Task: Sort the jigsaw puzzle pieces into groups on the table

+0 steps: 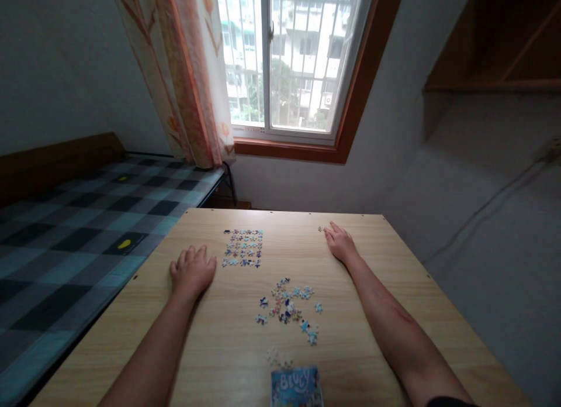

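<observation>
My left hand (193, 269) rests on the table, fingers spread and holding nothing, just left of jigsaw pieces laid out in rows (244, 246). On the far right side of the table, my right hand (339, 241) reaches a small jigsaw piece (321, 228) with its fingertips; whether the fingers grip it or only touch it is too small to see. Between my forearms lies a loose scatter of coloured jigsaw pieces (289, 307). A few pale pieces (279, 357) lie nearer me, beside a blue Bluey box (297, 387).
The wooden table (219, 319) stands below a window (302, 62) with a patterned curtain (188, 73) on its left. A bed with a checked cover (109, 220) runs along the left. A wall shelf (495, 85) and a hanging cable (482, 211) are on the right.
</observation>
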Tool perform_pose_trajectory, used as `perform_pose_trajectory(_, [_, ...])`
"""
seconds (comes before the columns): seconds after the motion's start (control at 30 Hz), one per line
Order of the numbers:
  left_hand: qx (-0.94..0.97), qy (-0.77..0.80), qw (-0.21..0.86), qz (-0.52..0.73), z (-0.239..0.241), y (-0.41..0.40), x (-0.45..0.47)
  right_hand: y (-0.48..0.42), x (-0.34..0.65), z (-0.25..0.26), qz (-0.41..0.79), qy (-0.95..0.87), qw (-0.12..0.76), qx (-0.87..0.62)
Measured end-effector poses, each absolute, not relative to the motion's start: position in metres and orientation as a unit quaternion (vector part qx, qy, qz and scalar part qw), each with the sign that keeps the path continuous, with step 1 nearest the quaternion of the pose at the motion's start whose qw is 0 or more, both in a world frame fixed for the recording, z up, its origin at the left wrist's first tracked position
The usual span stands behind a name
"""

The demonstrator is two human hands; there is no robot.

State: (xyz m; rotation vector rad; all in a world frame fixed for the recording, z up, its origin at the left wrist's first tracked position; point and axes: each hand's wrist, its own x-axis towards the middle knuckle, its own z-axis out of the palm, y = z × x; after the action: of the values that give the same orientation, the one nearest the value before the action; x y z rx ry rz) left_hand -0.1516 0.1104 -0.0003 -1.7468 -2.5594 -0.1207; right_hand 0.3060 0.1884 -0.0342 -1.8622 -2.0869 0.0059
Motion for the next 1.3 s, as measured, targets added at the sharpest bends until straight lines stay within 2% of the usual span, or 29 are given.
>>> perform_pose_trajectory(0.13, [-0.566, -0.823, 0.016, -0.049, 0.002, 0.108, -0.149, 0.179, 0.300, -0.024, -0.005, -0.759, 0.232, -0.608])
perform_pose_trajectory(0.23, [-0.569, -0.820, 0.022, -0.054, 0.002, 0.108, -0.148, 0.163, 0.280, -0.009, 0.012, -0.808, 0.287, -0.514])
perform_pose_trajectory(0.4, [-0.569, -0.820, 0.024, -0.054, 0.000, 0.109, -0.150, 0.129, 0.228, 0.015, 0.111, -0.915, 0.248, -0.298])
perform_pose_trajectory(0.53, [-0.567, -0.822, 0.019, -0.054, 0.001, 0.108, -0.149, 0.112, 0.203, 0.017, 0.139, -0.943, 0.203, -0.224])
perform_pose_trajectory(0.7, [-0.566, -0.822, 0.015, -0.058, 0.005, 0.106, -0.147, 0.117, 0.211, 0.013, 0.120, -0.937, 0.195, -0.262])
perform_pose_trajectory(0.9, [-0.569, -0.820, 0.025, -0.052, 0.002, 0.108, -0.149, 0.148, 0.268, 0.010, 0.094, -0.872, 0.165, -0.451])
perform_pose_trajectory(1.1, [-0.566, -0.823, 0.020, -0.041, 0.002, 0.110, -0.151, 0.177, 0.332, -0.003, 0.057, -0.809, 0.160, -0.563])
perform_pose_trajectory(1.3, [-0.565, -0.824, 0.022, -0.031, 0.005, 0.109, -0.149, 0.188, 0.348, -0.022, 0.016, -0.758, 0.174, -0.628])
